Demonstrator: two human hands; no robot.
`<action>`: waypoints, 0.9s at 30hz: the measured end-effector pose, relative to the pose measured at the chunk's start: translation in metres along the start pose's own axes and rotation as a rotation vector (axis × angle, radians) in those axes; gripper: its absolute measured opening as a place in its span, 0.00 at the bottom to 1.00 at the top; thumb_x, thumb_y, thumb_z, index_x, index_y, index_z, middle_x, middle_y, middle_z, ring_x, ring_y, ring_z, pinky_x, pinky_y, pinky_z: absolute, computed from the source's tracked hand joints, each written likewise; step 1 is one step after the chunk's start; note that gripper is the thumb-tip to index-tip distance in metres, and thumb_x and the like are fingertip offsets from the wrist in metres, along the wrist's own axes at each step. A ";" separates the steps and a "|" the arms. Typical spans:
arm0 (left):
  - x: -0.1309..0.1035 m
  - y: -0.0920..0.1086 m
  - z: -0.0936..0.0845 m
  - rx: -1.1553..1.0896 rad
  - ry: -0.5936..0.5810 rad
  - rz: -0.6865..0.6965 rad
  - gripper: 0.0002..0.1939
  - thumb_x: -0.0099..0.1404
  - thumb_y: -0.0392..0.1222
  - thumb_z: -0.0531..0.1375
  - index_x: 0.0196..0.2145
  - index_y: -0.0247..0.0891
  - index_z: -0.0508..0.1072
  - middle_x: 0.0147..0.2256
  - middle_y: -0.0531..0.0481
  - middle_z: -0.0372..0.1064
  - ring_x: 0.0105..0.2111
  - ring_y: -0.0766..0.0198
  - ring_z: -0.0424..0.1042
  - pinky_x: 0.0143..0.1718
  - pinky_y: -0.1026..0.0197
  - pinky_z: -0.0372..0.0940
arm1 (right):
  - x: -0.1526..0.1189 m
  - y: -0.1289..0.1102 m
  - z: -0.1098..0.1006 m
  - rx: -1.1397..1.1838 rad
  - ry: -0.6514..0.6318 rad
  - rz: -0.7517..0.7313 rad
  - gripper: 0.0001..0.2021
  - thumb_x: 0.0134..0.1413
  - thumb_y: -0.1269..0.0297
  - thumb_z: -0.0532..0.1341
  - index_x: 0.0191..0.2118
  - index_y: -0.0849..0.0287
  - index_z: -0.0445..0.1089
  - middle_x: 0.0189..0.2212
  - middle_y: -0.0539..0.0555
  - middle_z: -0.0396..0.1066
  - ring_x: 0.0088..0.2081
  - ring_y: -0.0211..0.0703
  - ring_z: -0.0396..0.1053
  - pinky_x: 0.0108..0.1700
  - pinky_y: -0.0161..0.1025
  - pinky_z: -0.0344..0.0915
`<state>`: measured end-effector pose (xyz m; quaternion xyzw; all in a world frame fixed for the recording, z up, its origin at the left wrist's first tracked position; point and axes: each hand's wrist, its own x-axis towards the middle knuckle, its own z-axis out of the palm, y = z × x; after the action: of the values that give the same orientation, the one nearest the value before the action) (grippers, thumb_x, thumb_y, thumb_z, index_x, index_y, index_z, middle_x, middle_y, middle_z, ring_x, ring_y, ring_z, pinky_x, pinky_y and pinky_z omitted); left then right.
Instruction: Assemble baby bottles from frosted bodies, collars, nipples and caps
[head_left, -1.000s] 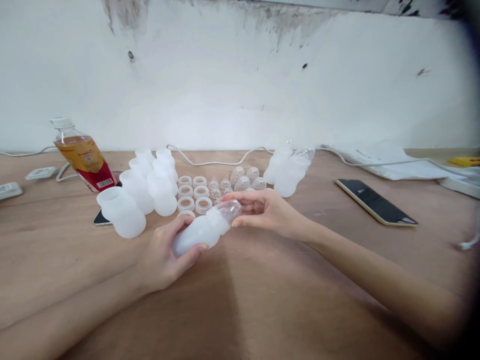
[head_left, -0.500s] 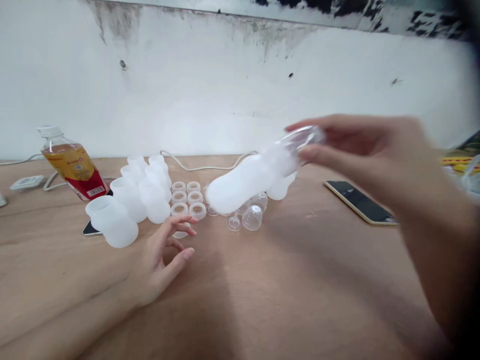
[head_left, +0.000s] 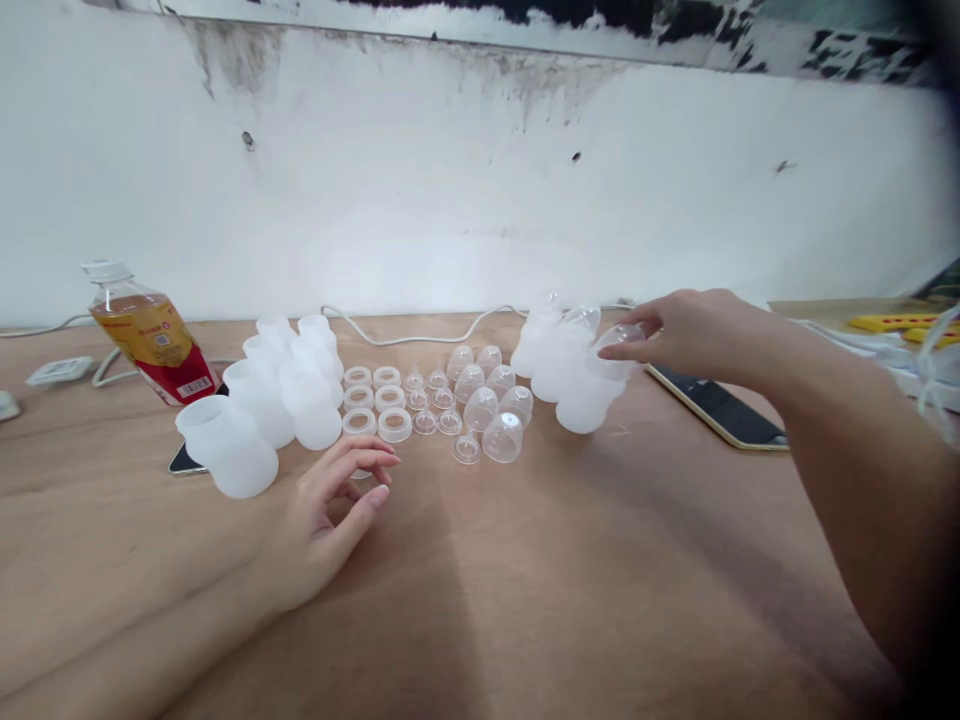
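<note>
My right hand (head_left: 675, 325) grips the clear domed cap of a capped baby bottle (head_left: 589, 398), which stands on the table beside other capped bottles (head_left: 536, 345). Over the wood at left centre rests my left hand (head_left: 341, 505), fingers apart and curved, holding nothing. It partly covers one of the white collar rings (head_left: 394, 425), laid out in two columns. To their right lie several clear nipples (head_left: 450, 422), then several clear domed caps (head_left: 502, 437). Open frosted bottle bodies (head_left: 241, 460) stand in rows on the left.
A tilted drink bottle (head_left: 154, 335) stands at the back left, near a white adapter (head_left: 60, 370). One phone (head_left: 720, 405) lies on the right; another dark phone (head_left: 185, 460) is partly under the bottle bodies. A white cable (head_left: 420, 342) runs along the wall.
My right hand has carried the capped bottle rightward and down, from tilted in the air to standing with the capped ones. My left hand has hardly moved.
</note>
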<state>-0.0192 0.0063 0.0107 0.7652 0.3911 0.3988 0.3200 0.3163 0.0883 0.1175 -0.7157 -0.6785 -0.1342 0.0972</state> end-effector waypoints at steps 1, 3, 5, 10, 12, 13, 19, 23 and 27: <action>0.000 0.000 0.000 -0.003 0.001 0.001 0.10 0.63 0.39 0.48 0.40 0.39 0.65 0.43 0.46 0.58 0.38 0.63 0.63 0.30 0.65 0.65 | 0.000 -0.003 -0.001 0.009 -0.059 0.025 0.19 0.40 0.50 0.60 0.30 0.62 0.73 0.19 0.50 0.67 0.19 0.30 0.55 0.24 0.35 0.51; 0.000 0.001 0.000 -0.005 -0.001 0.001 0.09 0.63 0.39 0.48 0.40 0.39 0.65 0.43 0.46 0.58 0.38 0.64 0.63 0.30 0.65 0.65 | 0.001 -0.008 -0.004 0.027 -0.142 0.066 0.18 0.43 0.52 0.58 0.34 0.61 0.72 0.20 0.51 0.67 0.20 0.31 0.55 0.24 0.36 0.51; 0.001 0.001 0.001 -0.003 -0.004 0.000 0.09 0.63 0.39 0.48 0.39 0.39 0.65 0.43 0.46 0.57 0.37 0.64 0.63 0.30 0.65 0.65 | 0.001 -0.011 -0.006 0.037 -0.142 0.077 0.17 0.43 0.53 0.58 0.35 0.61 0.72 0.21 0.52 0.66 0.20 0.31 0.54 0.25 0.36 0.51; 0.001 0.001 0.001 -0.006 -0.012 -0.002 0.09 0.63 0.39 0.48 0.40 0.40 0.64 0.43 0.47 0.57 0.35 0.66 0.64 0.30 0.64 0.65 | 0.001 -0.012 -0.005 0.067 -0.125 0.078 0.18 0.42 0.53 0.59 0.35 0.62 0.72 0.25 0.55 0.68 0.21 0.31 0.54 0.25 0.36 0.52; 0.001 0.002 0.001 -0.005 -0.016 -0.004 0.09 0.63 0.39 0.48 0.40 0.40 0.64 0.43 0.47 0.57 0.35 0.66 0.64 0.30 0.64 0.65 | 0.001 -0.012 -0.005 0.067 -0.124 0.074 0.17 0.43 0.53 0.59 0.34 0.62 0.71 0.25 0.55 0.68 0.21 0.31 0.54 0.25 0.37 0.52; 0.001 0.002 0.000 -0.003 -0.018 -0.006 0.09 0.63 0.39 0.48 0.40 0.40 0.64 0.43 0.46 0.57 0.35 0.66 0.64 0.30 0.64 0.65 | 0.001 -0.011 -0.005 0.061 -0.125 0.072 0.17 0.43 0.53 0.58 0.33 0.63 0.71 0.24 0.55 0.68 0.21 0.32 0.54 0.25 0.36 0.52; 0.000 0.002 0.000 0.001 -0.021 -0.010 0.09 0.63 0.39 0.48 0.40 0.40 0.64 0.43 0.47 0.57 0.35 0.65 0.64 0.30 0.64 0.65 | 0.002 -0.010 -0.007 0.006 -0.176 0.074 0.16 0.43 0.52 0.57 0.31 0.61 0.70 0.24 0.56 0.68 0.22 0.35 0.57 0.24 0.36 0.53; 0.000 0.001 0.001 0.003 -0.012 -0.004 0.09 0.63 0.39 0.48 0.40 0.40 0.64 0.43 0.47 0.57 0.35 0.66 0.64 0.30 0.64 0.65 | 0.001 -0.010 -0.007 0.006 -0.195 0.071 0.17 0.43 0.51 0.57 0.37 0.55 0.69 0.28 0.54 0.69 0.26 0.39 0.61 0.26 0.37 0.55; 0.000 0.001 0.001 0.042 -0.015 0.005 0.09 0.63 0.39 0.47 0.40 0.40 0.64 0.43 0.46 0.58 0.34 0.66 0.64 0.30 0.64 0.65 | 0.000 -0.007 -0.005 -0.004 -0.174 0.063 0.18 0.43 0.48 0.56 0.39 0.50 0.68 0.31 0.53 0.69 0.30 0.44 0.64 0.29 0.39 0.57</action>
<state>-0.0180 0.0057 0.0115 0.7757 0.3950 0.3855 0.3060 0.3095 0.0870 0.1214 -0.7457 -0.6614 -0.0699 0.0408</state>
